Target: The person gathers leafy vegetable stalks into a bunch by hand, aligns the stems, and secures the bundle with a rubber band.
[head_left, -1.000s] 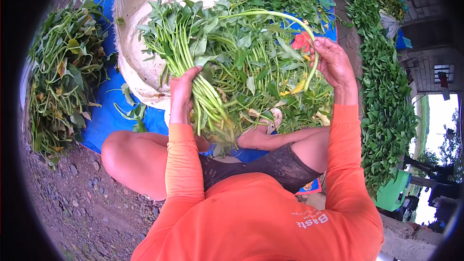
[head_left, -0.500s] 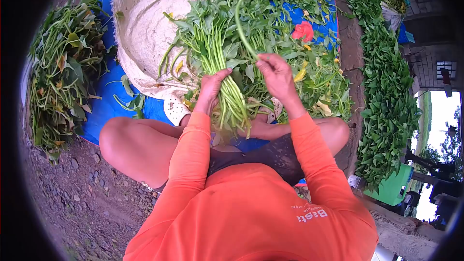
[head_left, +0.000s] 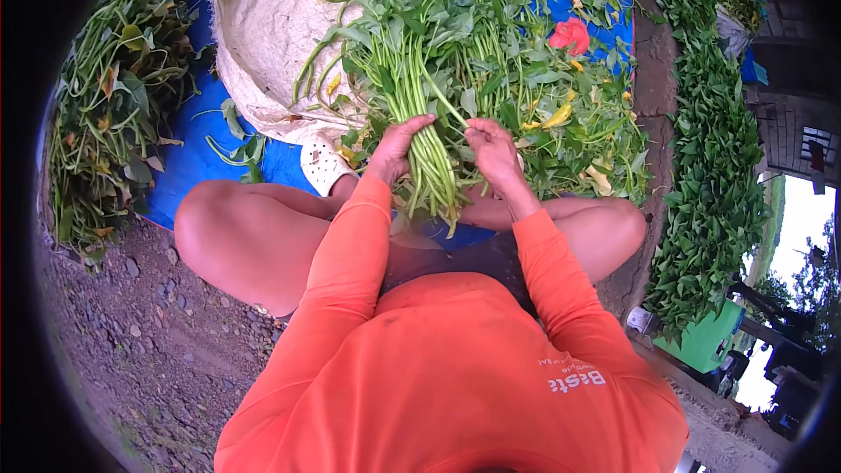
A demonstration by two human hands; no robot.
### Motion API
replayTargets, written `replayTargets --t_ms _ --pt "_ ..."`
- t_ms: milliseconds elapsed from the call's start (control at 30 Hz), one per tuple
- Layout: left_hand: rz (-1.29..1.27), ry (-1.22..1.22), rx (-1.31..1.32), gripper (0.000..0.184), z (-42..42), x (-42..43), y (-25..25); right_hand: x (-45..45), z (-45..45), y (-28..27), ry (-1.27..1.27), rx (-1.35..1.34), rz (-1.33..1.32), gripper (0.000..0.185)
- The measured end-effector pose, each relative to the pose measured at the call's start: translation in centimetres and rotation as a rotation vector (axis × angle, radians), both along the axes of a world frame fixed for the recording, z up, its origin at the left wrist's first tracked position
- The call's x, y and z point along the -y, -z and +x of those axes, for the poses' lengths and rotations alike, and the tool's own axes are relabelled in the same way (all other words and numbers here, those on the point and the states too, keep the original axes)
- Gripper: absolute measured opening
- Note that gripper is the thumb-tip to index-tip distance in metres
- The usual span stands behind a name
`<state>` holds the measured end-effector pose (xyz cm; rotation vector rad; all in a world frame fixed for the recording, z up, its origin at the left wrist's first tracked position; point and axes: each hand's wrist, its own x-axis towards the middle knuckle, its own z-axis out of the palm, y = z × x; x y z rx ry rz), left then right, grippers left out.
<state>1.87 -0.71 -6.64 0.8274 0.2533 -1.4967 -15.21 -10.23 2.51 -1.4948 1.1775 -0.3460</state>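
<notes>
My left hand (head_left: 399, 147) is closed around a bunch of leafy green stems (head_left: 407, 79), its leaves pointing away from me and the cut ends hanging toward my lap. Just right of the bunch, my right hand (head_left: 492, 151) pinches the lower end of a single green stem (head_left: 447, 98), which slants up and left against the bunch. A loose heap of the same greens (head_left: 526, 79), with some yellow leaves, spreads beyond both hands. Where the single stem's leafy tip lies among the other leaves is hard to make out.
A whitish woven sack (head_left: 272, 44) lies on a blue tarp (head_left: 188, 171). At the left is a pile of wilted stems and leaves (head_left: 123, 105). A long row of green bundles (head_left: 710, 158) runs along the right. A red piece (head_left: 570, 36) rests on the heap.
My right hand has come down slightly, and the stem it pinches has swung from standing high above to lying against the bunch. My left hand still grips the bunch.
</notes>
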Motion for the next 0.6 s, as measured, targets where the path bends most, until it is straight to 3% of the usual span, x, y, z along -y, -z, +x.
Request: replayTargets --t_ms 167,300,433,533,567,600 --pt "0.006 0.040 0.027 0.021 0.1 -0.1 1.2 1.4 -0.5 -1.1 -0.025 -0.048 -0.016 0.020" --pt "-0.037 0.034 -0.007 0.023 0.1 -0.3 0.6 -0.4 -1.3 -0.2 0.032 -0.201 0.362 0.018" --pt "-0.023 0.001 -0.036 0.030 -0.1 -0.4 0.4 -2.1 -1.8 1.4 -0.062 -0.288 0.359 0.020" --pt "-0.002 -0.185 0.290 0.042 -1.9 -0.6 -1.2 -2.7 -1.7 3.6 -0.172 -0.388 0.265 0.019" --pt "0.032 -0.187 0.339 0.055 -2.1 -0.5 -0.8 -3.1 -2.4 4.1 -0.170 -0.301 0.283 0.017" --pt "0.036 -0.170 0.392 0.056 -2.2 -0.3 -0.2 -3.8 -2.6 3.8 -0.140 -0.160 0.286 0.017"
